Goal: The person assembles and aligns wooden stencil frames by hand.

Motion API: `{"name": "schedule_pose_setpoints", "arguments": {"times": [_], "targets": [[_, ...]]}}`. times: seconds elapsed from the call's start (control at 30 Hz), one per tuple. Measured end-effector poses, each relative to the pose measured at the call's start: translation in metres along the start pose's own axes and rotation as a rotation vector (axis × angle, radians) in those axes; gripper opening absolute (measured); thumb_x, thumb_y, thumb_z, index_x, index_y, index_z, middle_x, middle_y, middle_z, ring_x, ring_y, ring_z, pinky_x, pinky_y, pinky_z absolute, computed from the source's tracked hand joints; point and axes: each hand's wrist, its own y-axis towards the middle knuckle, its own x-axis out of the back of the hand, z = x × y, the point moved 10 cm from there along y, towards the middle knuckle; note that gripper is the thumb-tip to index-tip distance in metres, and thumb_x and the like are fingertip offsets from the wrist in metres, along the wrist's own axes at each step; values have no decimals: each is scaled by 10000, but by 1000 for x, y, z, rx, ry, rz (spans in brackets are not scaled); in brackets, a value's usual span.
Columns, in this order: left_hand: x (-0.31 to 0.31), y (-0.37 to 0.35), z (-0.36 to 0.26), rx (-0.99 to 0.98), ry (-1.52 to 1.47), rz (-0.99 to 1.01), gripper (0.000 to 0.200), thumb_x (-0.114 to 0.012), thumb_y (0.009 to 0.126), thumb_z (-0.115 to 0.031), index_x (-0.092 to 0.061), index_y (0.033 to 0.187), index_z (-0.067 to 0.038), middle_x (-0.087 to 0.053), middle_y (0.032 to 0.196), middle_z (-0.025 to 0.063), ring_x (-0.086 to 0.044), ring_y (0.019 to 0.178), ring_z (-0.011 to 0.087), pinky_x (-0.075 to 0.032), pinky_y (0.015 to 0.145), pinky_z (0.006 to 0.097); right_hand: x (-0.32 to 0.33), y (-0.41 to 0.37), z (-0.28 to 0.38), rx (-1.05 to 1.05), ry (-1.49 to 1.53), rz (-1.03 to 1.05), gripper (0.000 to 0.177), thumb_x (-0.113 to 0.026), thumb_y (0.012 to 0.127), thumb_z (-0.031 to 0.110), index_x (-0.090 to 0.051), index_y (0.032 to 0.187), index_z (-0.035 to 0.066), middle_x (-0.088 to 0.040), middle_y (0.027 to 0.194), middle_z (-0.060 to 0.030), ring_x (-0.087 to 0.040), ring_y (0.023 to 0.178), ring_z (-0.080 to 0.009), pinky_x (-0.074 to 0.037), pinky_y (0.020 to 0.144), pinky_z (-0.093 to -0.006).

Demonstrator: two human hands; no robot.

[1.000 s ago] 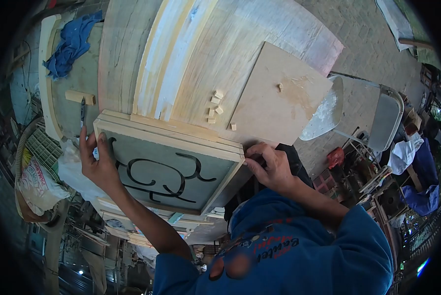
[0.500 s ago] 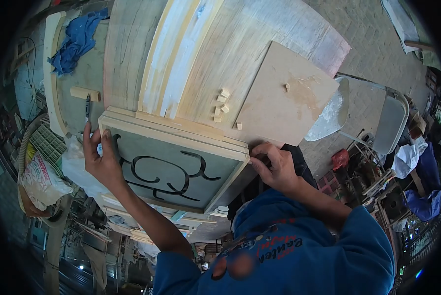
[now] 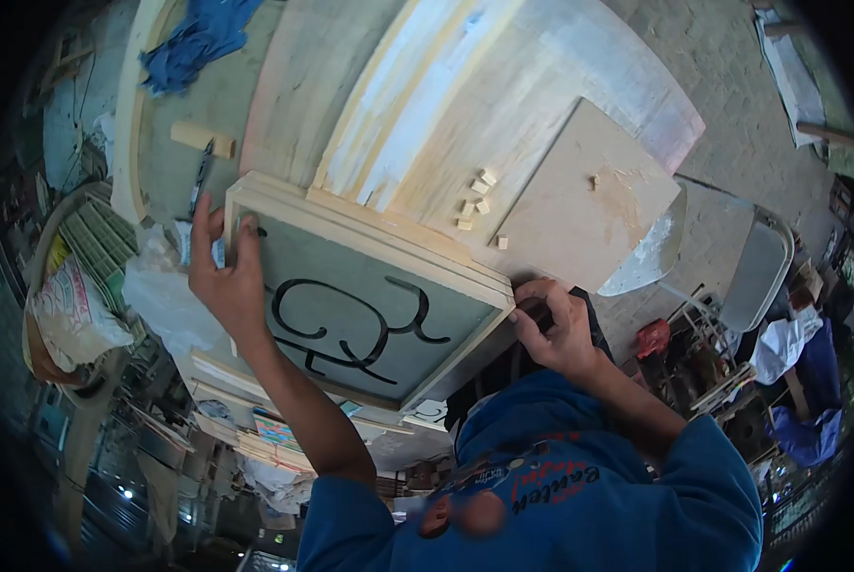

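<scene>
A wooden frame (image 3: 351, 221) with a grey panel bearing black curved lettering (image 3: 379, 324) leans at the near edge of the work table. My left hand (image 3: 227, 272) grips its left corner, thumb on the front and fingers behind the side. At the right corner, my right hand (image 3: 551, 322) has its thumb and curled fingers on the frame's edge. A black pen (image 3: 201, 176) lies just above my left fingers, its upper end by a small wood block (image 3: 202, 139). Several small wooden cubes (image 3: 476, 202) sit on the table beyond the frame.
A brown board (image 3: 579, 191) lies on the table (image 3: 503, 105), right of the cubes. Beyond it are a white-smeared tray (image 3: 648, 250) and a metal folding chair (image 3: 759, 272). A blue cloth (image 3: 198, 43) is at upper left, with sacks (image 3: 79, 329) at far left.
The view has shifted, so the table, frame and both hands appear slightly further right. Both hands keep their hold on the frame's corners.
</scene>
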Motion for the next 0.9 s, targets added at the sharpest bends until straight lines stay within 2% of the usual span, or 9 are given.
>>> {"name": "schedule_pose_setpoints", "arguments": {"times": [0.1,0.17,0.27,0.33,0.43,0.57,0.63,0.73,0.9], "targets": [[11,-4,-10,-55,-35,-45,491,-664,860,-30,-546,1336,-5,-696,1070,100,-629,989,169,-462,926,320,5,-10,-18,-131,79,-23,152,-671,862,34,-563,966,7,-626,782,-74,-593,620,-113,-472,548,-252],[35,-16,-8,-105,74,-145,435,-651,875,-27,-565,1301,6,-694,1103,115,-628,1034,185,-461,941,329,18,-13,-9,-32,118,-82,88,-618,906,19,-546,953,4,-598,760,-73,-539,644,-89,-438,569,-235],[73,-53,2,-107,84,-280,325,-628,907,-35,-601,1228,12,-693,1025,103,-633,947,163,-494,871,308,20,-5,31,82,179,-87,55,-583,933,9,-529,935,4,-588,753,-80,-523,653,-82,-426,581,-222],[94,-100,51,237,-137,-392,229,-596,933,-42,-630,1153,9,-673,915,69,-615,837,126,-507,758,274,19,6,57,125,144,-106,65,-552,965,36,-521,924,-3,-592,748,-100,-527,634,-90,-429,571,-224],[115,-184,107,557,-320,-511,170,-583,945,-58,-648,1088,8,-638,830,33,-582,764,92,-482,674,239,-18,31,107,233,29,4,101,-516,997,71,-523,937,-10,-602,731,-105,-532,609,-103,-435,565,-228],[130,-267,133,798,-360,-612,143,-587,933,-50,-657,1046,2,-631,802,31,-588,768,105,-480,681,256,-98,56,159,421,-157,243,174,-492,1016,110,-585,1005,-36,-611,706,-104,-558,608,-132,-464,569,-269],[137,-281,129,639,-210,-638,137,-639,881,-1,-672,1013,12,-670,824,121,-632,694,182,-498,636,303,-144,67,180,461,-194,362,181,-522,997,115,-617,1035,-34,-612,750,-91,-577,674,-140,-461,619,-279],[131,-301,136,612,-192,-632,143,-650,875,-12,-669,1015,13,-670,849,135,-646,718,227,-508,655,314,-221,56,224,823,-476,543,142,-606,852,-38,-627,987,0,-628,794,-123,-589,700,-204,-462,633,-298],[112,-309,151,684,-446,-608,156,-670,857,-17,-671,1011,5,-673,879,143,-650,750,256,-515,672,331,-308,51,250,981,-565,683,222,-678,760,-57,-633,951,45,-659,870,-97,-601,770,-269,-467,707,-366]]}}
